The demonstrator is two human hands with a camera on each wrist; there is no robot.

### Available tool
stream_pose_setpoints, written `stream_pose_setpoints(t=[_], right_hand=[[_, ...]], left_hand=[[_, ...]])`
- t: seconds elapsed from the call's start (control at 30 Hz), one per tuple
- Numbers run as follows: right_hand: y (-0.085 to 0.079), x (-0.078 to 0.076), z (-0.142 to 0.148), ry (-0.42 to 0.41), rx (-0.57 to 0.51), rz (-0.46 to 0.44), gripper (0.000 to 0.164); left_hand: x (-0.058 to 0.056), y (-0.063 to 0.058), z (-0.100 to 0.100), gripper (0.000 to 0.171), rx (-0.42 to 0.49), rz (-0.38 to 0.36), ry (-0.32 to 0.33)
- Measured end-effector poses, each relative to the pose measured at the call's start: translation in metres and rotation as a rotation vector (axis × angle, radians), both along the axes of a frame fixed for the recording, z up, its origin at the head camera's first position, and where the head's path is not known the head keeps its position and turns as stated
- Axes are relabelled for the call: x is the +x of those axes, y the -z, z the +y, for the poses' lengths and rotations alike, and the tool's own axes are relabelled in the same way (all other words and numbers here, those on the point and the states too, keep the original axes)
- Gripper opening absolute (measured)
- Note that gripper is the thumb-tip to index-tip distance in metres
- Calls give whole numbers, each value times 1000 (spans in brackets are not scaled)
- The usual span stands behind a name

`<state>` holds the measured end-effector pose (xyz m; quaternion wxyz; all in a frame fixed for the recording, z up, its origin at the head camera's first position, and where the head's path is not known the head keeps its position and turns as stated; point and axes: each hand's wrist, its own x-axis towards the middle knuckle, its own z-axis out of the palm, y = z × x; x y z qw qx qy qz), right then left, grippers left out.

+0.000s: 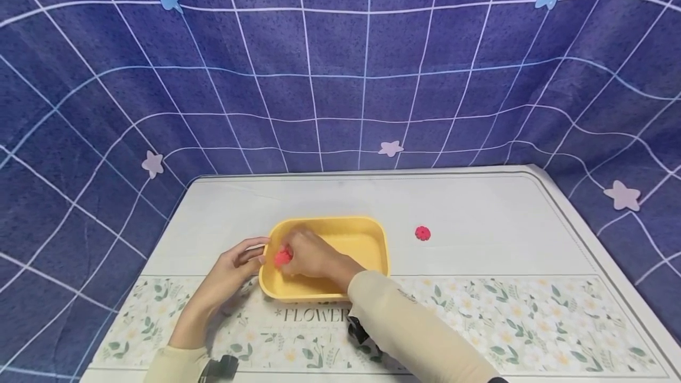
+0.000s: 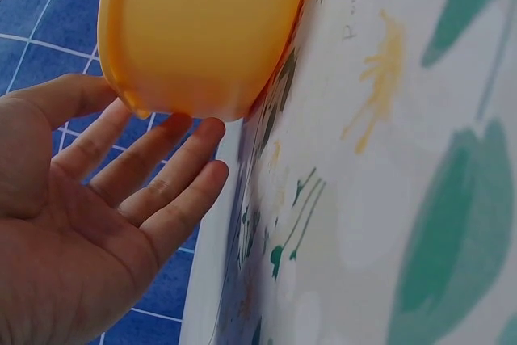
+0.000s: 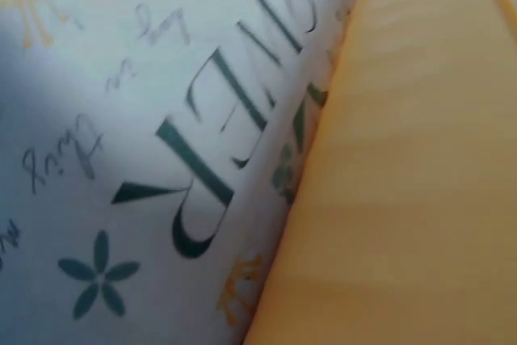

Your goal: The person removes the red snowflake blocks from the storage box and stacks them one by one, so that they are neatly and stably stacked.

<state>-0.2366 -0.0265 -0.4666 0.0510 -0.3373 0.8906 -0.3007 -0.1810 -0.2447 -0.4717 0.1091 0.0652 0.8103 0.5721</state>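
A yellow rectangular tub (image 1: 367, 251) with rounded corners stands on the table. My right hand (image 1: 311, 255) reaches down inside its left part and pinches a small red piece (image 1: 283, 257), whose far side is covered by the fingers. At the tub's left end, my left hand (image 1: 229, 273) touches the outer wall with its fingers loosely extended. The left wrist view shows that left hand (image 2: 105, 191) palm up below the tub's end (image 2: 202, 38). In the right wrist view, the tub's side wall (image 3: 404, 159) hides most of the right hand.
To the right of the tub lies a red flower-shaped piece (image 1: 422, 233) on the white part of the table (image 1: 479, 211). A floral printed strip (image 1: 505, 318) runs along the near side. Behind and beside the table hangs a blue gridded curtain (image 1: 340, 93) with stars.
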Motion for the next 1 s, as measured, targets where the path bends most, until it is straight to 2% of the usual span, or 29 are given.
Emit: stream_pose_setpoints(t=[0.2, 0.47, 0.73, 1.0], right_hand=[[-8, 1, 11, -8, -39, 34, 25], [-21, -3, 40, 74, -107, -53, 33], [-35, -4, 71, 117, -88, -29, 29], [-41, -6, 101, 163, -110, 7, 29]], left_hand=[[0, 0, 2, 47, 1, 1, -1], [2, -1, 1, 48, -22, -7, -20], [3, -2, 2, 47, -28, -9, -31], [2, -3, 2, 48, -46, -18, -39]])
